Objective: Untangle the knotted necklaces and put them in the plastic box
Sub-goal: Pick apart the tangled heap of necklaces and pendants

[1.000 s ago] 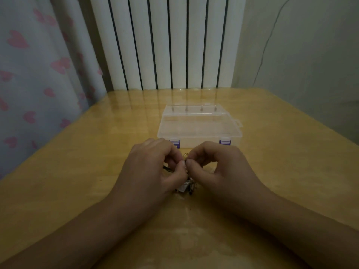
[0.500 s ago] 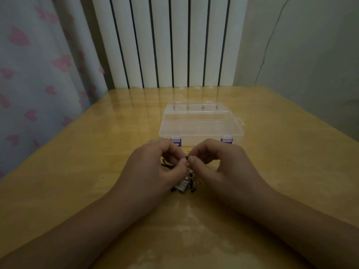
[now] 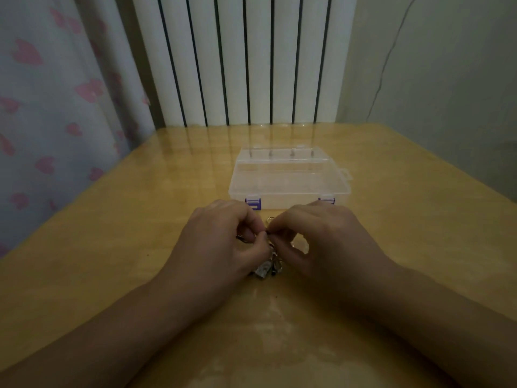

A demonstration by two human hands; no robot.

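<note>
A small tangle of necklaces (image 3: 267, 268) with dark cords and metal pendants hangs between my two hands, its lower end touching the table. My left hand (image 3: 221, 245) pinches the tangle's top with thumb and curled fingers. My right hand (image 3: 321, 242) pinches it from the other side, fingertips almost meeting those of the left. Much of the tangle is hidden behind my fingers. Just beyond my hands lies the clear plastic box (image 3: 288, 177) with purple latches, its lid closed.
The wooden table (image 3: 140, 219) has a glossy top and stretches left and right of my hands. A white radiator (image 3: 246, 60) stands behind the table's far edge, a curtain with pink hearts (image 3: 56, 107) hangs at the left, and a wall is at the right.
Both hands stay pinched together on the tangle, with only small shifts of the fingers. The pendants hang slightly lower below my thumbs. The box has not moved.
</note>
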